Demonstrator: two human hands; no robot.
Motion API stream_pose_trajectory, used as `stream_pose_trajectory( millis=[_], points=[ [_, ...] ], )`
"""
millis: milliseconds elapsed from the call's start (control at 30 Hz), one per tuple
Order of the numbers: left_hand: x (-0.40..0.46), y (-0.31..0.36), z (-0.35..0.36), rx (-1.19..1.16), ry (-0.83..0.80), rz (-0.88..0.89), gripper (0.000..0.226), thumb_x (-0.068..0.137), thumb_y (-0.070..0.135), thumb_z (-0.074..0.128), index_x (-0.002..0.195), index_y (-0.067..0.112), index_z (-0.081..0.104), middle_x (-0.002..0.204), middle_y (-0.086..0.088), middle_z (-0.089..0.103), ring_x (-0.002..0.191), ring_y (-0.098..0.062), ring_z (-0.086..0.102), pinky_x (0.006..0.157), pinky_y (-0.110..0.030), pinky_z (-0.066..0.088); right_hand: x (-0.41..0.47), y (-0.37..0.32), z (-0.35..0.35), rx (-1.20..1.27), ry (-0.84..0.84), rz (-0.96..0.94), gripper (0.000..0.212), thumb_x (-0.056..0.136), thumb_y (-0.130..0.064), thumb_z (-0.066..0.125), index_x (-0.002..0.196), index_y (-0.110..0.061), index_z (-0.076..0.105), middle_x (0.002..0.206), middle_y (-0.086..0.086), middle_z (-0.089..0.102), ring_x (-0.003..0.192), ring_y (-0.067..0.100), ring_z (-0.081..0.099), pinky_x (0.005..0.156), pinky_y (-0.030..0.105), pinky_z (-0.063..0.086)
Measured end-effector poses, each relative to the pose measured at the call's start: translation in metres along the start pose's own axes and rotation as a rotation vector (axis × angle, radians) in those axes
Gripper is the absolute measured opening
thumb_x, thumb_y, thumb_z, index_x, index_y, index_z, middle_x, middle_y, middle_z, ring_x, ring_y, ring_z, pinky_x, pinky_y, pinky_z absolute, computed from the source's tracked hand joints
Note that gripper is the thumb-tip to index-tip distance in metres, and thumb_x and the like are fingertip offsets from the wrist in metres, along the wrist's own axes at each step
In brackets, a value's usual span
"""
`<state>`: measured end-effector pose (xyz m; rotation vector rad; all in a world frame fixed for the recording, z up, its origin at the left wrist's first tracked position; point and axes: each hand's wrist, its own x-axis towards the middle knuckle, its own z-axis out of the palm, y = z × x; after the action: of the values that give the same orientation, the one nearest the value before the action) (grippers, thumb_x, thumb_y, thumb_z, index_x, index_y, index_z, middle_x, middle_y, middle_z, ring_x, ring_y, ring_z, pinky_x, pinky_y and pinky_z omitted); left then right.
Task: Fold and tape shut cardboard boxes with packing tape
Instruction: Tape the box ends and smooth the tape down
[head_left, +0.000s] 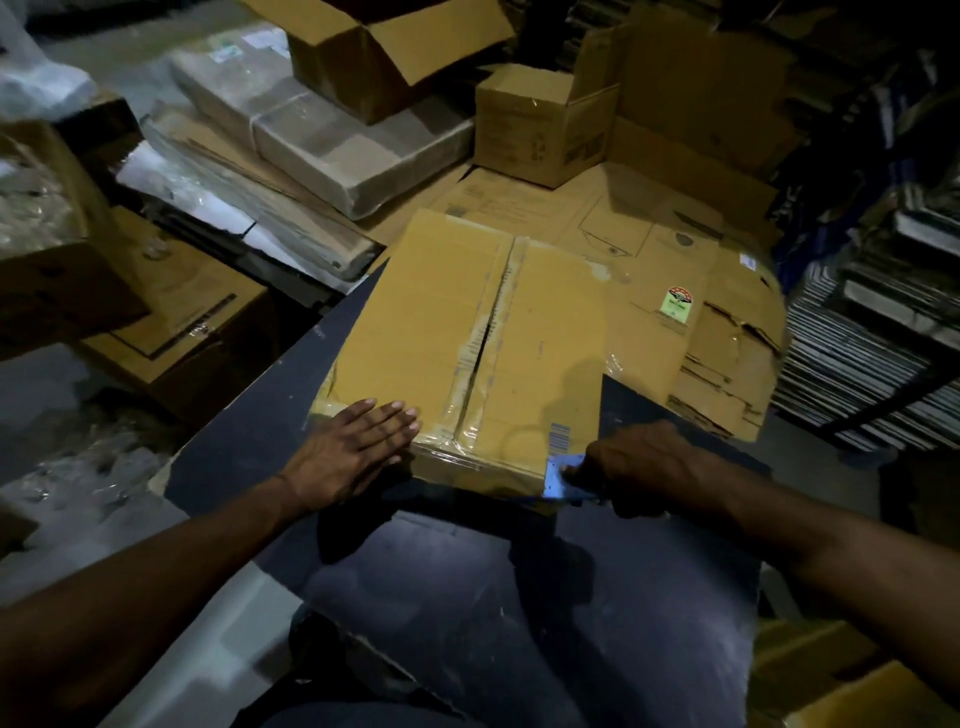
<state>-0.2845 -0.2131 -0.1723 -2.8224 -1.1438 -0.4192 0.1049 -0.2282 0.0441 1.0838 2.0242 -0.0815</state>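
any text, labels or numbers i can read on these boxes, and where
None can be read.
Barcode on the box near its right front corner: digits too blurred.
Red and green sticker on the flattened cardboard: wording too small.
Printing on the small box behind: blurred.

Plastic-wrapped bundles (311, 140), stacked books (872, 364)

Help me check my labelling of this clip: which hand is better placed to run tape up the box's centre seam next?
The right hand: it already grips the blue tape dispenser at the box's near edge. The left hand lies flat, pressing the flap down.
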Motion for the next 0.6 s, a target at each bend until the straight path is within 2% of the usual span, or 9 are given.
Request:
stream_pose_trajectory(
  millis=[67,133,200,233,300,333,400,500,600],
  points=[
    [0.001,0.007,-0.008,0.006,-0.048,-0.051,0.072,0.110,0.051,0.056,0.169,0.013,0.039,0.178,-0.006,0.032,0.167,-0.025,0.025,0.131,-0.054,0.030,0.004,0.000,-0.001,0.008,-0.017,-0.001,0.065,0.100,-0.032,0.068,0.157,-0.045,0.041,0.122,-0.001,0.067,0.104,0.027,0.067,0.074,0.040,0.053],
    [0.007,0.023,-0.019,-0.001,-0.053,-0.109,0.078,0.103,0.061,0.058,0.164,0.013,0.049,0.172,-0.008,0.043,0.164,-0.026,0.033,0.130,-0.056,0.030,0.005,0.003,0.004,-0.008,-0.005,-0.016,0.061,0.101,-0.034,0.067,0.156,-0.045,0.042,0.124,0.000,0.065,0.114,0.029,0.065,0.078,0.042,0.047],
    [0.026,0.048,-0.023,-0.033,0.034,-0.137,0.079,0.098,0.064,0.060,0.158,0.012,0.058,0.165,-0.009,0.054,0.159,-0.028,0.043,0.130,-0.055,0.030,0.009,0.006,0.010,0.024,0.038,-0.022,0.043,0.104,-0.042,0.063,0.145,-0.041,0.052,0.118,-0.001,0.067,0.117,0.031,0.062,0.086,0.045,0.047],
    [0.043,0.066,-0.022,-0.062,0.038,-0.123,0.081,0.098,0.066,0.059,0.160,0.012,0.055,0.166,-0.009,0.052,0.158,-0.027,0.043,0.131,-0.053,0.028,0.010,0.006,0.012,0.059,0.064,-0.014,0.033,0.106,-0.045,0.061,0.138,-0.039,0.058,0.113,-0.002,0.068,0.115,0.031,0.064,0.087,0.046,0.051],
    [0.082,0.104,-0.012,-0.094,-0.065,-0.030,0.092,0.101,0.075,0.049,0.170,0.015,0.037,0.177,-0.008,0.035,0.164,-0.023,0.031,0.135,-0.048,0.021,0.013,0.007,0.013,0.146,0.070,0.006,0.022,0.107,-0.045,0.061,0.123,-0.032,0.068,0.104,-0.003,0.071,0.105,0.028,0.071,0.082,0.048,0.060],
    [0.098,0.119,-0.002,-0.083,-0.145,0.016,0.097,0.102,0.079,0.042,0.173,0.015,0.027,0.180,-0.009,0.024,0.167,-0.022,0.022,0.136,-0.047,0.017,0.014,0.008,0.013,0.168,0.071,0.006,0.022,0.106,-0.045,0.063,0.120,-0.030,0.069,0.105,-0.003,0.072,0.103,0.026,0.072,0.080,0.047,0.062],
    [0.113,0.134,0.019,-0.045,-0.246,0.063,0.101,0.103,0.081,0.036,0.175,0.013,0.017,0.182,-0.010,0.014,0.169,-0.024,0.012,0.137,-0.048,0.011,0.012,0.006,0.014,0.154,0.072,0.012,0.030,0.101,-0.048,0.068,0.125,-0.031,0.066,0.115,-0.003,0.070,0.106,0.025,0.072,0.080,0.045,0.062],
    [0.110,0.129,0.035,-0.042,-0.199,0.093,0.094,0.105,0.071,0.043,0.175,0.013,0.019,0.182,-0.009,0.015,0.170,-0.024,0.013,0.136,-0.049,0.017,0.003,0.009,0.020,0.162,0.050,0.019,0.045,0.097,-0.044,0.072,0.138,-0.033,0.059,0.124,-0.002,0.067,0.111,0.025,0.068,0.088,0.043,0.058],
    [0.110,0.126,0.036,-0.079,-0.139,0.090,0.094,0.103,0.069,0.050,0.174,0.014,0.023,0.181,-0.007,0.020,0.168,-0.022,0.018,0.134,-0.048,0.022,-0.010,0.022,0.034,0.183,0.043,0.051,0.039,0.102,-0.051,0.063,0.137,-0.036,0.058,0.129,-0.001,0.067,0.116,0.026,0.068,0.090,0.041,0.057]
  ],
)
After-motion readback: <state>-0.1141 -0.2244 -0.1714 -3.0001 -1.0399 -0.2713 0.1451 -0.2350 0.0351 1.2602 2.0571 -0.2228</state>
